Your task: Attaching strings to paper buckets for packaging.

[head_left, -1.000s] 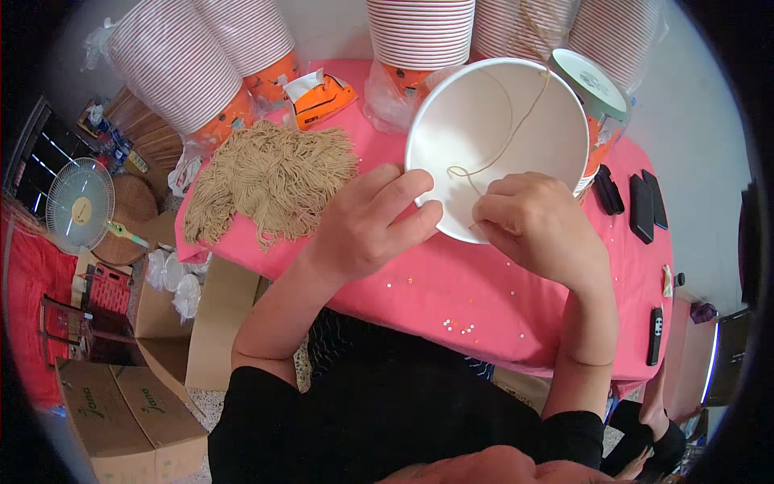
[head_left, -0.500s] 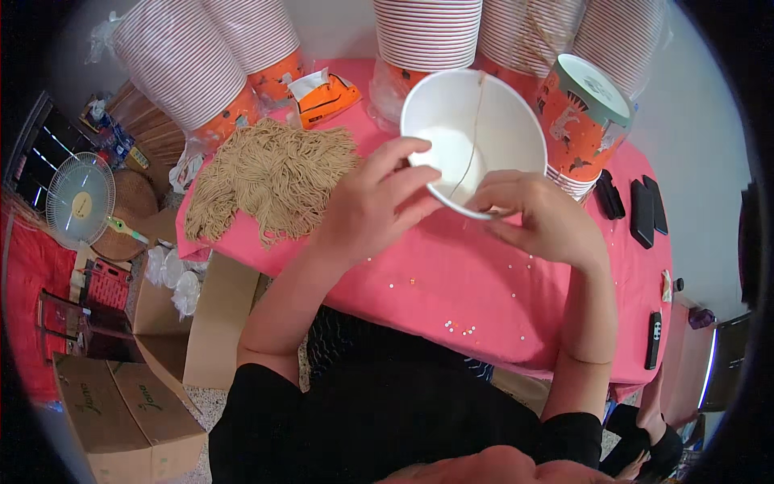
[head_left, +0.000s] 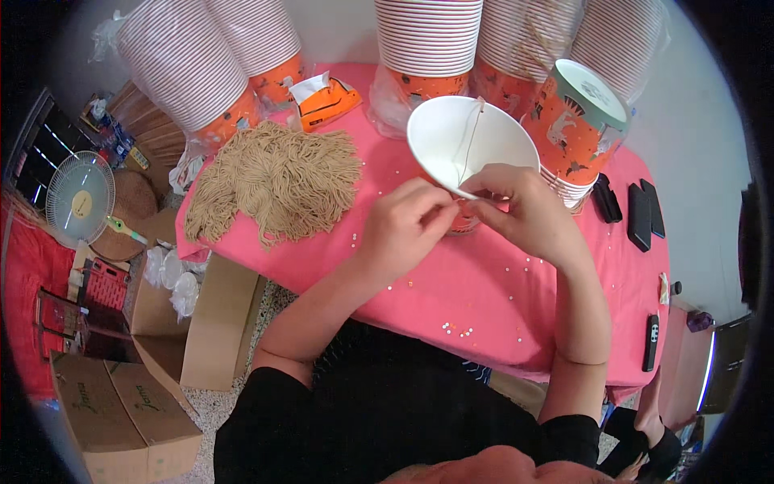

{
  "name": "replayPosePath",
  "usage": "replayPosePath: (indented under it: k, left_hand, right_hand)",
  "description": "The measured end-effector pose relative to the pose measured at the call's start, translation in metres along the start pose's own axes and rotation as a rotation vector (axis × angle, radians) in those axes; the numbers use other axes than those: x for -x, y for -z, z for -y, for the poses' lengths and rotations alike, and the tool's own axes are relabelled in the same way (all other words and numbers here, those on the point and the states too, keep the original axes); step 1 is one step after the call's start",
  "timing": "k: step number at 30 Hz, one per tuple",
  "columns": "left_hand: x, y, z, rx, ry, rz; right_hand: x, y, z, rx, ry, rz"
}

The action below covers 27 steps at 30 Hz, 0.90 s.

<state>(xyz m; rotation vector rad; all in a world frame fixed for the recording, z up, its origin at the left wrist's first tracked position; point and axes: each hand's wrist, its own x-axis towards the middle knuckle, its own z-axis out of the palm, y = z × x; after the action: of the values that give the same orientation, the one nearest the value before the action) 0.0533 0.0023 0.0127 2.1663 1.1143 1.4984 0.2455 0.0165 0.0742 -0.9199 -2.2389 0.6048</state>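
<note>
Gripped at its near rim by the right hand point(head_left: 528, 211), one white-lined bucket point(head_left: 504, 133) sits between the table's point(head_left: 476, 298) front and far edges. Whether the left hand point(head_left: 407, 227) grasps anything cannot be told; its fingertips are partly hidden. One thread point(head_left: 476, 123) crosses inside. Five bucket stacks point(head_left: 427, 36), several cut off above, line the far edge.

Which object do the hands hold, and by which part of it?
The right hand holds the paper bucket by its near rim. The left hand is beside that rim; whether it pinches the string cannot be told.
</note>
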Motion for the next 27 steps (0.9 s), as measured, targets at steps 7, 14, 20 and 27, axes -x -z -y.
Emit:
replayPosePath:
  k: [7,14,20,27]
  left_hand:
    - [-0.027,0.044,-0.006,0.759,0.31,-0.052]
    - [-0.029,0.039,-0.009,0.938,0.423,0.108]
    - [-0.03,0.035,-0.018,0.661,0.39,0.115]
    - [-0.029,0.038,-0.022,0.537,0.361,0.193]
  right_hand:
    - [0.0,0.001,0.005,0.058,-0.043,0.118]
    - [0.0,0.005,0.011,0.009,0.012,0.11]
    - [0.0,0.007,0.01,-0.449,-0.126,0.164]
    - [0.0,0.013,0.018,-0.3,0.059,-0.025]
